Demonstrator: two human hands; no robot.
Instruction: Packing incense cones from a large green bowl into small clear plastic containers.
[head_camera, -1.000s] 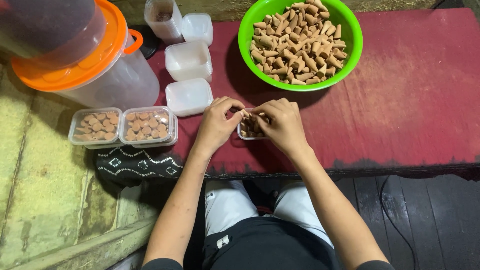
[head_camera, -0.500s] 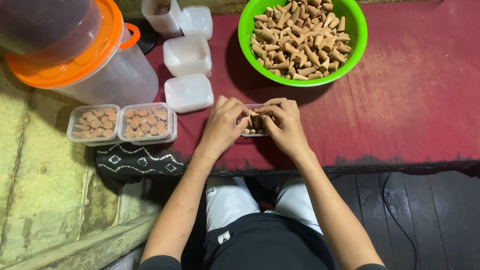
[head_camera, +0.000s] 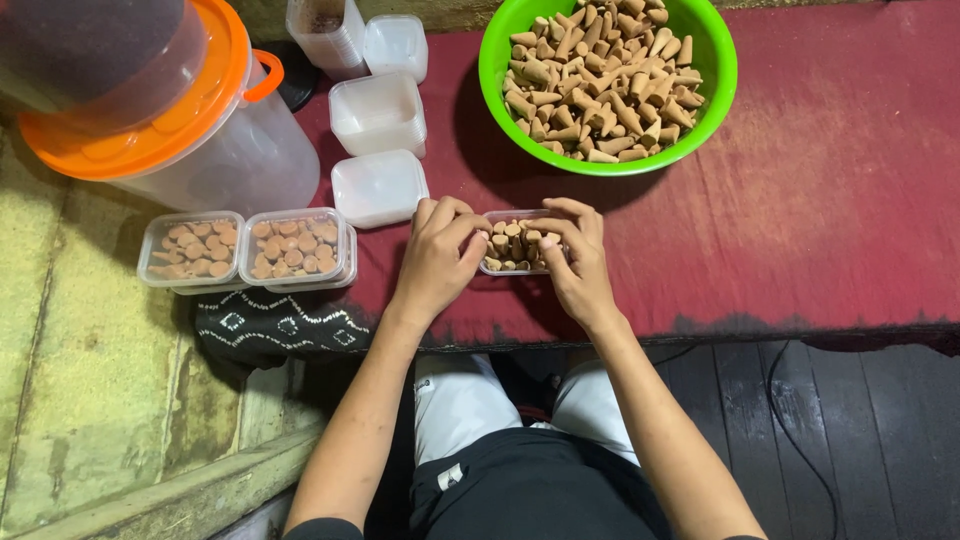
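Hands both pinch the small clear tub (head_camera: 516, 243) just below the green bowl (head_camera: 712, 90): left hand (head_camera: 436, 258) steadies its left edge, right hand (head_camera: 578, 262) nudges brown cones (head_camera: 512, 240) upright, probably so they pack snugly. Filled tubs (head_camera: 248, 250) sit far left of the bowl.

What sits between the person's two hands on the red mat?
In the head view, a small clear box packed with tan cones lies between the left hand and the right hand; fingers of both touch it.
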